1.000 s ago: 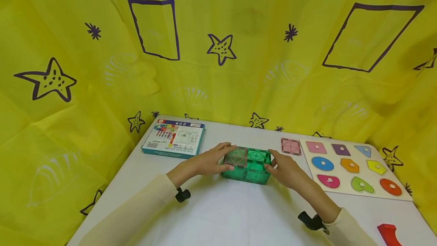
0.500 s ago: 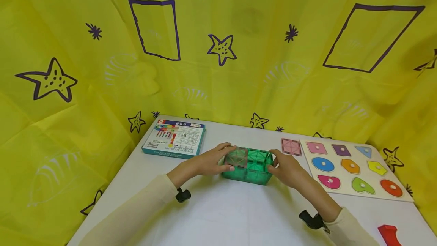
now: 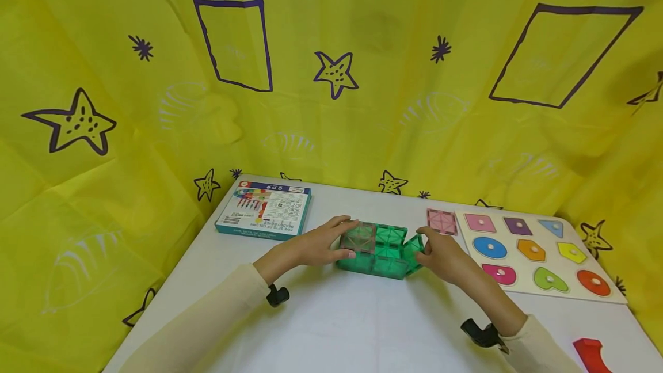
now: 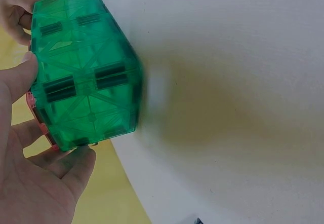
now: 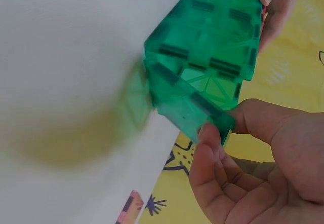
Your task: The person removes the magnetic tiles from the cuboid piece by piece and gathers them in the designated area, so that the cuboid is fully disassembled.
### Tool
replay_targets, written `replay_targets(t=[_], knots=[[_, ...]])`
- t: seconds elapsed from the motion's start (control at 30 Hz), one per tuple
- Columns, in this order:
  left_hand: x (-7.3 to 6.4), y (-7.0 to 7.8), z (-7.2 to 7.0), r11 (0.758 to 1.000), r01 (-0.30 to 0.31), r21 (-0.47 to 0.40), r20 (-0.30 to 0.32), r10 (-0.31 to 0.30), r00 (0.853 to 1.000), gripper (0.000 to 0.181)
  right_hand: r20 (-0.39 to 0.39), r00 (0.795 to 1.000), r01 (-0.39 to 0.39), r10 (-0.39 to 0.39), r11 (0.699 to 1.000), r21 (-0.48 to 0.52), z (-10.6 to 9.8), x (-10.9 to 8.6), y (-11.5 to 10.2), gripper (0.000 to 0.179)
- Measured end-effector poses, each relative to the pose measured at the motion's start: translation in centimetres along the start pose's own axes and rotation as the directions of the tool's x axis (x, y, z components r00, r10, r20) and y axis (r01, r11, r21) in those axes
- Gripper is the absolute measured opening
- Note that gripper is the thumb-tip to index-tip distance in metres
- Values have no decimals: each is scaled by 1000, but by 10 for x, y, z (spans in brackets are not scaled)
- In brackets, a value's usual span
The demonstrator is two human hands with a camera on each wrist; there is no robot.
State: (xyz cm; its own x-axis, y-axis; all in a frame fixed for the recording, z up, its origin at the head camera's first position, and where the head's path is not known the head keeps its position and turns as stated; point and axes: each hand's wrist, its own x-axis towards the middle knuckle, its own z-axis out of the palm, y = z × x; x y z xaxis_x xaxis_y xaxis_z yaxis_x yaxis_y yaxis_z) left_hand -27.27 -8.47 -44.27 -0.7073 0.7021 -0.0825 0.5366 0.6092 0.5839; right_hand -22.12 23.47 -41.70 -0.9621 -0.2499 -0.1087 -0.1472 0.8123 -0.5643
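A green see-through box of magnetic tiles sits on the white table in the head view. A pinkish tile covers the left part of its top. My left hand grips the box's left end, thumb at the front and fingers behind, as the left wrist view confirms. At the right end, my right hand pinches the upper edge of a green square magnetic tile between thumb and fingers. That tile leans outward from the box, its lower edge close to it. Whether the lower edge still touches cannot be told.
A loose pink magnetic tile lies behind my right hand. Beside it is a knobbed shape puzzle board. A flat boxed toy set lies at back left, a red curved block at front right. A yellow curtain hangs behind.
My right hand has moved a little to the right, tipping the green end tile outward from the box. The left hand keeps its place on the left end.
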Motion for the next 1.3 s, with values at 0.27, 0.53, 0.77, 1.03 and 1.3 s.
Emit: replay_targets(t=[0.27, 0.53, 0.77, 1.03, 1.3], knots=[[0, 0, 0, 1000, 7, 4, -3, -7, 1000, 77, -7, 1000, 18, -18, 999, 33, 1, -3, 21, 60], [-1, 0, 0, 1000, 13, -7, 5, -13, 1000, 78, 5, 1000, -16, 15, 996, 83, -12, -7, 40, 61], [0, 0, 0, 1000, 26, 3, 4, -26, 1000, 78, 11, 998, -69, 68, 989, 133, -28, -4, 65, 61], [-1, 0, 0, 1000, 29, -2, 1, -29, 1000, 78, 29, 995, -104, 100, 982, 155, -35, 3, 103, 61], [-1, 0, 0, 1000, 28, -2, 1, -28, 1000, 78, 10, 994, -114, 113, 991, 66, -33, 5, 108, 62]])
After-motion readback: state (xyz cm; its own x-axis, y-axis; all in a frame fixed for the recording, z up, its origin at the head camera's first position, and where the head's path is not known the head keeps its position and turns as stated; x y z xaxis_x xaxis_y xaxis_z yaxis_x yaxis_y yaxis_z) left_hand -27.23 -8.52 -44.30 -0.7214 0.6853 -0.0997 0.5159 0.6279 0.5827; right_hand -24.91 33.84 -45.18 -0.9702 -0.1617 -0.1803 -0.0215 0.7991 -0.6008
